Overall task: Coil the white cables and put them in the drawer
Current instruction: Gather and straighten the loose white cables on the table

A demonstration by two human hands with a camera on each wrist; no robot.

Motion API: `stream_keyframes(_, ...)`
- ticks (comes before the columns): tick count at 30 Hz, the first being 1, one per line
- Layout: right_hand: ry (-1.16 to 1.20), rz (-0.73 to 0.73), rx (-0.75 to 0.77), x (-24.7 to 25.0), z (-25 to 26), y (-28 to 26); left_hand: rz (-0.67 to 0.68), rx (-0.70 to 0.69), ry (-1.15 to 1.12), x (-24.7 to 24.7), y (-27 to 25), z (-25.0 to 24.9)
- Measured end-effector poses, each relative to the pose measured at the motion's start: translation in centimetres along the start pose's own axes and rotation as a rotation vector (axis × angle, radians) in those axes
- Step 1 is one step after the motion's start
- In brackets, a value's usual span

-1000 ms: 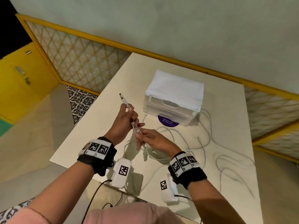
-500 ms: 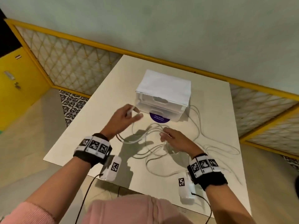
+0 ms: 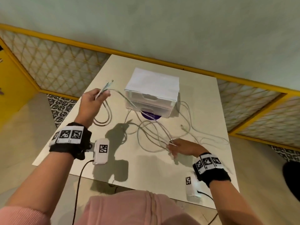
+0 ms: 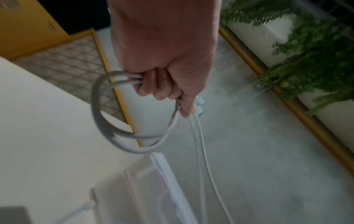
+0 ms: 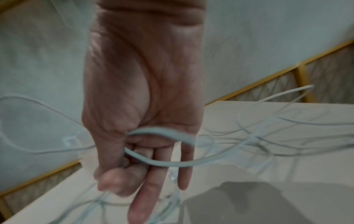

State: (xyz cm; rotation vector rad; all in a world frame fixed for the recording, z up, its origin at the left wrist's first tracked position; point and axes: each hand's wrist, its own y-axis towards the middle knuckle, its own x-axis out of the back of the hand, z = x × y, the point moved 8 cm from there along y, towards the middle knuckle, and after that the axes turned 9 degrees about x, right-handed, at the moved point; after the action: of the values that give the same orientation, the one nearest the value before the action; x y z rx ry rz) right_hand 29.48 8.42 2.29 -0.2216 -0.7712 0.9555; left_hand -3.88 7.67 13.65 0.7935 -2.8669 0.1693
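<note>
Several white cables (image 3: 155, 135) lie tangled on the cream table (image 3: 203, 111) in front of a white drawer unit (image 3: 152, 90) whose drawers are closed. My left hand (image 3: 92, 99) is raised left of the unit. It grips one cable near its connector end (image 3: 108, 84), and loops (image 3: 103, 117) hang from it. In the left wrist view my left hand's (image 4: 162, 91) fingers curl round the loops (image 4: 107, 121). My right hand (image 3: 178, 146) is low over the tangle. In the right wrist view my right hand (image 5: 134, 166) pinches a cable strand (image 5: 168, 164) with thumb and forefinger, the other fingers straight.
A purple round sticker (image 3: 151, 116) lies under the drawer unit's front. Loose cable runs off to the table's right side (image 3: 211, 140). A yellow-framed lattice railing (image 3: 56, 65) borders the table at the back and left. A dark object (image 3: 292, 179) sits at the far right.
The hands, close together a second ago, have drawn apart. My left hand has lifted up and to the left with the cable end and its loops. My right hand stays low over the tangle.
</note>
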Motion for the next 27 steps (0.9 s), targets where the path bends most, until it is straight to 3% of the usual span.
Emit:
stream_keyframes(3,0.016,-0.11,-0.007,1.0,-2.0,-0.8,-0.032,0.156,0.205,1.3,1.1,3.9)
stream_keyframes(6,-0.014,-0.263,0.045,3.2,-0.9,-1.6,-0.093,0.283,0.325,1.4,0.3,6.8)
stream_keyframes(10,-0.14,-0.332,0.137,4.9,2.8,-2.0,-0.207,0.138,0.246,0.2,-1.0,5.6)
stream_keyframes(12,-0.192,-0.3,0.156,4.8,4.4,-1.7,-0.078,0.051,0.165,-2.9,-2.1,3.6)
stream_keyframes(17,-0.218,-0.283,0.274,4.6,10.0,-1.0,0.512,-0.128,0.185,-12.6,-7.0,-0.3)
stream_keyframes(20,-0.186,-0.339,0.348,6.0,12.3,-1.4,0.721,-0.072,0.211,-16.0,-9.2,-0.2)
stream_keyframes(23,-0.193,-0.427,0.373,8.3,12.2,-2.4,0.891,0.069,0.135,-16.6,-10.3,1.0)
stream_keyframes(25,-0.195,-0.474,0.355,9.6,10.8,-3.0,0.977,0.157,0.135,-16.1,-10.6,1.5)
stream_keyframes(27,-0.187,-0.485,0.331,9.9,9.4,-3.1,1.008,0.143,0.16,-15.7,-10.9,1.1)
